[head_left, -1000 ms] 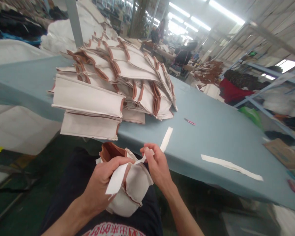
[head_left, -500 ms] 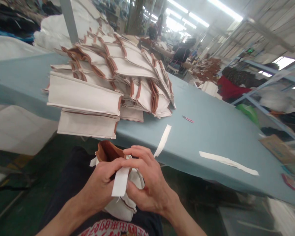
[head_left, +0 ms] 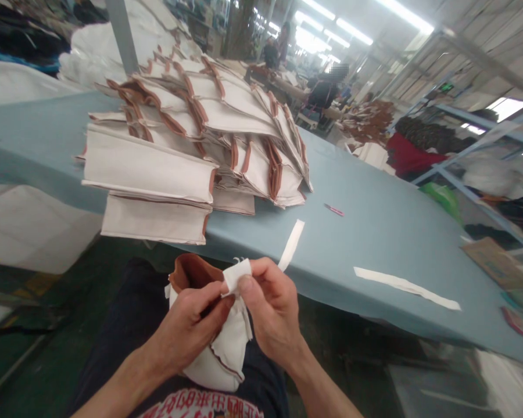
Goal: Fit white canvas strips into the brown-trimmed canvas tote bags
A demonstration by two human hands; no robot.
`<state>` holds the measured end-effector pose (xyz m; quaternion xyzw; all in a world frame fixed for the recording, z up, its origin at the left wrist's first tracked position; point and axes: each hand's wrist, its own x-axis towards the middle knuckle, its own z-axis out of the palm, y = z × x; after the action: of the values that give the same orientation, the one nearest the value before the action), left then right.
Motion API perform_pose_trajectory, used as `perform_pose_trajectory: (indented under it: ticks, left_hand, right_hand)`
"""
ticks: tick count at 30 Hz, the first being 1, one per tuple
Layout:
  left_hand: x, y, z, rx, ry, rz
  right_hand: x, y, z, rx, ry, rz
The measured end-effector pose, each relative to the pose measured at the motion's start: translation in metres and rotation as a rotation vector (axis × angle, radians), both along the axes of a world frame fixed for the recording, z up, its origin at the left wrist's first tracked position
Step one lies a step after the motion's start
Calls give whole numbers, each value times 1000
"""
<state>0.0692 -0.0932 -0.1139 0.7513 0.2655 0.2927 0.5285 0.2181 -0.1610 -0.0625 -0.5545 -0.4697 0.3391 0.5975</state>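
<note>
Ceiling tubes (head_left: 404, 15) are glaring white overhead, shadow is darkening the floor (head_left: 100, 278) beneath the surface (head_left: 375, 244), and the view's edges are blurring and stretching.

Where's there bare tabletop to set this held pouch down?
The blue tabletop is bare between the pink-handled tool and long white strip, and beyond the tool, right of the stacked pouches. More shows left of the stack. The stack itself is crowded; the short white strip takes the front edge by the right hand.

Piled fabric pieces (head_left: 146, 159) and strip lights (head_left: 405, 15) mark a textile workshop.
</note>
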Motion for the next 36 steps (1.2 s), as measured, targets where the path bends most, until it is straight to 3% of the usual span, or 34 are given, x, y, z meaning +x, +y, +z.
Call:
perform_pose_trajectory:
  ticks: [6, 14, 22, 36]
  left_hand:
    - [-4, 2, -16, -72, 94, 3]
    - [-4, 4, -18, -109, 132, 49]
    - [0, 2, -17, -136, 145, 72]
    - [2, -5, -27, -206, 154, 110]
  right_hand:
    - [16, 8, 14, 42, 290, -57]
    - [50, 2, 9, -28, 220, -230]
    - [66, -1, 10, -33, 176, -346]
    - [29, 11, -41, -254, 233, -68]
